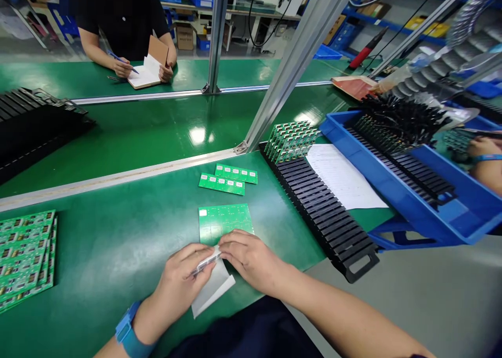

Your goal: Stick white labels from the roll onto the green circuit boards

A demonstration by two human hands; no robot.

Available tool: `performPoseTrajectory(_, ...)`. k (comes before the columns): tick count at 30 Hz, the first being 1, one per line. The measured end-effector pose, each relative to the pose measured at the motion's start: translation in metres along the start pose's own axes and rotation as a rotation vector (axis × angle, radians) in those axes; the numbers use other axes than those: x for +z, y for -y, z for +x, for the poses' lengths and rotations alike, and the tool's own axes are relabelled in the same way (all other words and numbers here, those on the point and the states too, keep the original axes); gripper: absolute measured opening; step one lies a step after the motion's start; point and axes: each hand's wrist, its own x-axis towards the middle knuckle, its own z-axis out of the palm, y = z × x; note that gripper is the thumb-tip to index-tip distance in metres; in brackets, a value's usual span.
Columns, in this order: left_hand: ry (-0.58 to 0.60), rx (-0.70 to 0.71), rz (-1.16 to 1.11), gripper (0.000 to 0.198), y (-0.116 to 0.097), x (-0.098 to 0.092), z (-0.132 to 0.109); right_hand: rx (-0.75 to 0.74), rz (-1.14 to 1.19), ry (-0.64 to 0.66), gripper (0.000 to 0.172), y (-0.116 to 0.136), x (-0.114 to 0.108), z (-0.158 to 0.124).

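Note:
My left hand (182,277), with a blue wrist strap (135,329), is closed on the folded upper edge of a white paper sheet (214,292). My right hand (251,258) pinches the same edge from the other side, fingertips close to those of the left. The sheet hangs down towards me with its lower edge curled. Just beyond my hands a green circuit board panel (225,219) lies flat, its near side partly covered by my right hand. Two narrow board strips (221,183) with white labels lie behind it, one overlapping the other.
Stacked circuit panels (25,258) lie at left. A black slotted rack (321,206) holds upright boards (292,138) at its far end. Right of it are a printed paper (341,177) and a blue bin (396,185). A metal post (298,59) rises behind. Someone opposite writes in a notebook (147,74).

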Motion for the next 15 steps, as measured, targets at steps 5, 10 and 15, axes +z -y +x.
performPoseTrajectory(5, 0.036, -0.081, -0.070, 0.022, 0.0017, -0.0006, 0.0000, -0.004, 0.013, -0.024, 0.017, -0.0027, 0.0030, -0.0019)
performPoseTrajectory(10, 0.031, -0.200, -0.079, 0.014, 0.0026, -0.0008, 0.0013, -0.028, -0.019, -0.063, 0.017, 0.0006, 0.0014, -0.0036)
performPoseTrajectory(15, 0.055, -0.248, -0.125, 0.012, 0.0019, -0.0016, 0.0018, -0.039, -0.085, -0.047, 0.020, 0.0024, 0.0015, -0.0056)
